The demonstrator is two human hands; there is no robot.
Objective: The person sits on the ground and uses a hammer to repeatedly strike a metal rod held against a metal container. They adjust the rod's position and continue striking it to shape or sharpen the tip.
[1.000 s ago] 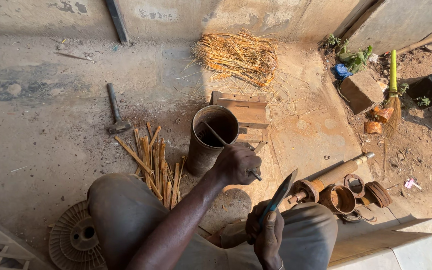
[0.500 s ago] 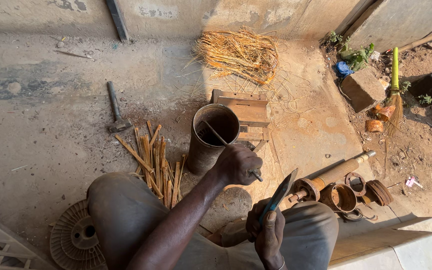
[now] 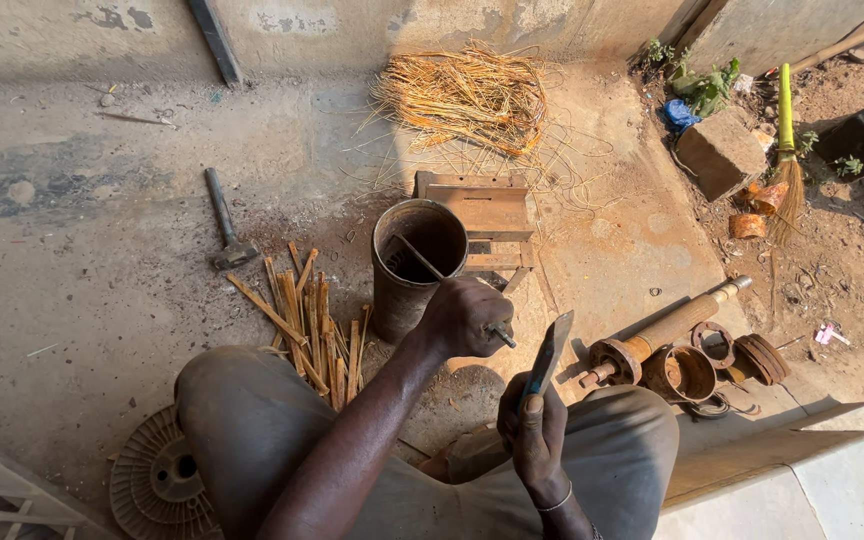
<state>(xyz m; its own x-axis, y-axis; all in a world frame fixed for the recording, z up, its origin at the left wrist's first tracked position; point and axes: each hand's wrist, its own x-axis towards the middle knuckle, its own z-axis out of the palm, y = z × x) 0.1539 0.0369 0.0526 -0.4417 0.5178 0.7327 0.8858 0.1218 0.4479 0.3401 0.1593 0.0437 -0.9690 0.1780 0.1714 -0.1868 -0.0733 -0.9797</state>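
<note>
- Hands first — the left hand is a closed fist around a thin dark rod; one short end pokes out of the fist on the right, the rest slants up and away into a rusty metal cylinder.
- Cylinder stands upright on the concrete floor, just beyond the left fist, its open mouth facing up and the rod's far end resting inside.
- Right hand, lower and to the right of the left fist, is wrapped tight round the handle of a flat blade — the blade points up, its tip near the rod's short end, though whether they touch I can't tell.
- Left of the left forearm lies a scatter of split cane strips, with a hammer on the floor beyond them.
- Past the cylinder sits a low wooden stool, and farther off a heap of straw-coloured fibre.
- Right of the blade hand — a rusty shaft with a flange and rusty rings beside it.
- Knees in grey trousers frame both hands.
</note>
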